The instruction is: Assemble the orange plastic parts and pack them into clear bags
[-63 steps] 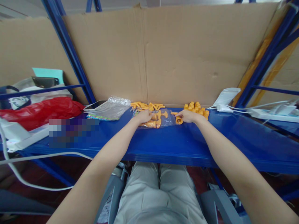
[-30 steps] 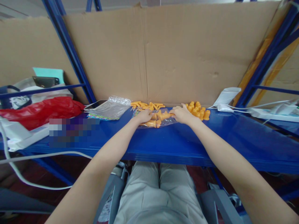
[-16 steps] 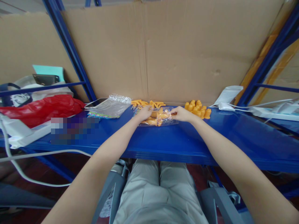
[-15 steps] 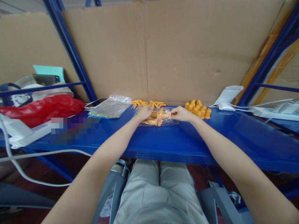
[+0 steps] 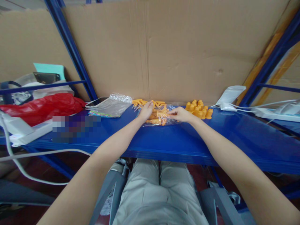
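to our left we see a red plastic bag (image 5: 47, 106) with a turquoise sheet (image 5: 52, 68) behind it; tall cardboard (image 5: 194, 47) stands behind a blue post (image 5: 77, 62), and a white cable (image 5: 63, 150) trails at lower left.

Both arms (image 5: 114, 136) extended forward, fingers (image 5: 173, 112) bent

A clear plastic bag (image 5: 173, 121) filled with orange plastic parts (image 5: 161, 115) is gripped on the blue shelf (image 5: 164, 140) by the left hand (image 5: 146, 112) at left and the right hand (image 5: 181, 114) at right. Orange sticks (image 5: 160, 103) are heaped on the far side; orange cup-shaped pieces (image 5: 198, 110) are clustered right. Flat plastic bags (image 5: 111, 107) are laid to the left.
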